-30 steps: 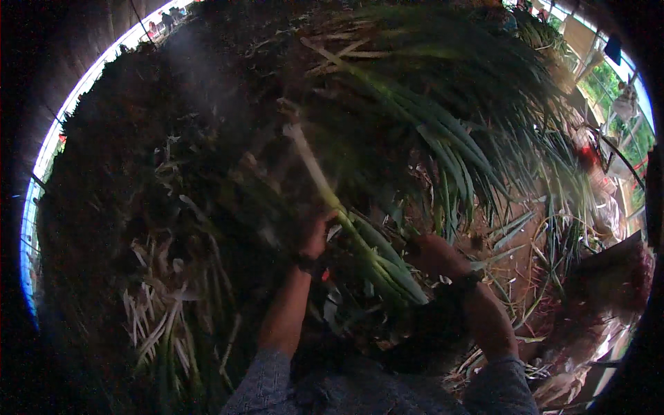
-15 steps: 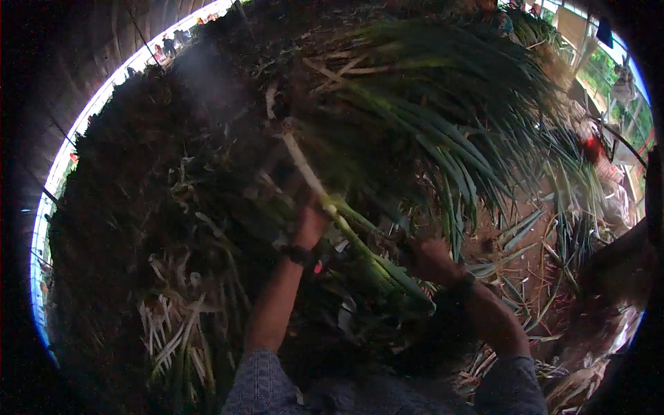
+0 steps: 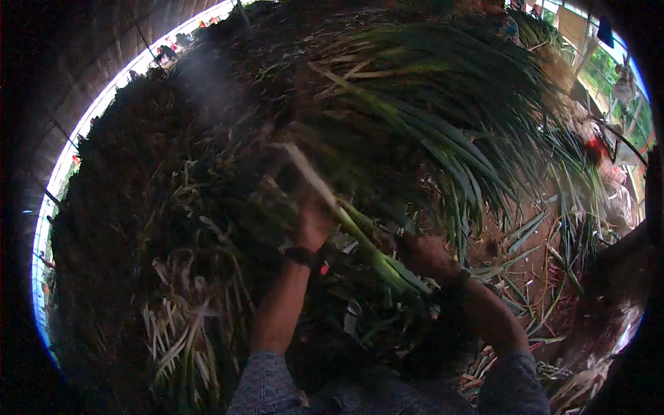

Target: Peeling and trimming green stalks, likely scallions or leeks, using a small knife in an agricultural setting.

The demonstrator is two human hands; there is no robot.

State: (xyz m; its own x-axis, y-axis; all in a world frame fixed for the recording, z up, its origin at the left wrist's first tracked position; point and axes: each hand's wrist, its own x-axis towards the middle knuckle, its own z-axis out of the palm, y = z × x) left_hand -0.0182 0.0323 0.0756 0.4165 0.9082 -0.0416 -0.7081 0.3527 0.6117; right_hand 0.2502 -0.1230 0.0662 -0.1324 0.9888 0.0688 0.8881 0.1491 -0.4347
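- Head view, far right: heap of leafy stalks [image 3: 449, 117], long, smooth, tapering green blades, arching and overlapping.
- Near left: bundle of pale stems [image 3: 169, 339], thin, stiff, splayed.
- Right: brown floor [image 3: 536, 266], rough, strewn with cut leaves and dry scraps.
- Near edge: grey-blue sleeve [image 3: 263, 380], fabric, finely patterned.
- Centre: leek-like stalk [image 3: 363, 242], slender, white shaft far left, green leaves near right; held slantwise between the hands.
- Left hand [image 3: 313, 225]: fingers grasping the stalk's shaft.
- Right hand [image 3: 427, 256]: beside the leaves; fingers curled, whether gripping anything cannot be told.
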